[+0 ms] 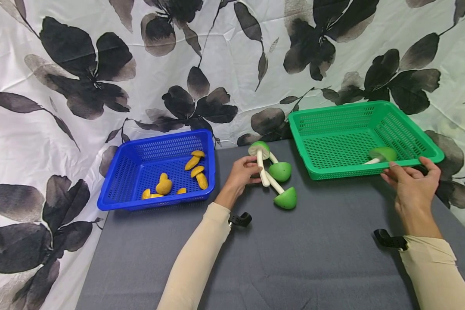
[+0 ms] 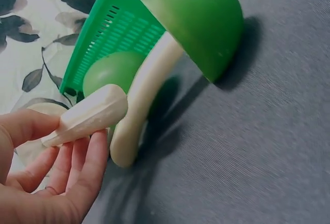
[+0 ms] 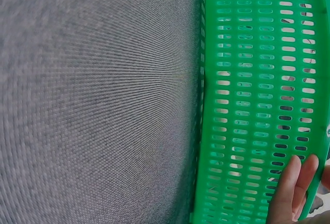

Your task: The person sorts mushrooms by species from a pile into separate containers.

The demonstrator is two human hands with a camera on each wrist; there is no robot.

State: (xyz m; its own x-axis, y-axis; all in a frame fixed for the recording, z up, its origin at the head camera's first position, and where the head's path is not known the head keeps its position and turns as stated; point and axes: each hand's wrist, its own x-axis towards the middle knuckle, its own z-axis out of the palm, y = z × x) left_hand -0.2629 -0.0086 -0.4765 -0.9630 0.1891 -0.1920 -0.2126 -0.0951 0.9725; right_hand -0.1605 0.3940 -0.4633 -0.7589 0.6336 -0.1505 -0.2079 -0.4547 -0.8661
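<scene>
In the head view my left hand (image 1: 238, 176) pinches the white stem of a toy mushroom (image 1: 260, 161) with a green cap. The left wrist view shows that stem (image 2: 95, 113) between thumb and fingertips, its cap partly behind the hand. Two more green-capped mushrooms lie on the grey cloth just right of this hand, a farther one (image 1: 280, 171) and a nearer one (image 1: 286, 198). My right hand (image 1: 414, 185) grips the front rim of the green basket (image 1: 321, 174) near its right corner. Inside that basket lies one green mushroom (image 1: 384, 153).
A blue basket (image 1: 151, 206) stands left of my left hand, holding several small yellow mushrooms (image 1: 163, 185). Behind both baskets hangs a white curtain (image 1: 248, 107) with dark flowers. Grey cloth (image 1: 314, 254) covers the table.
</scene>
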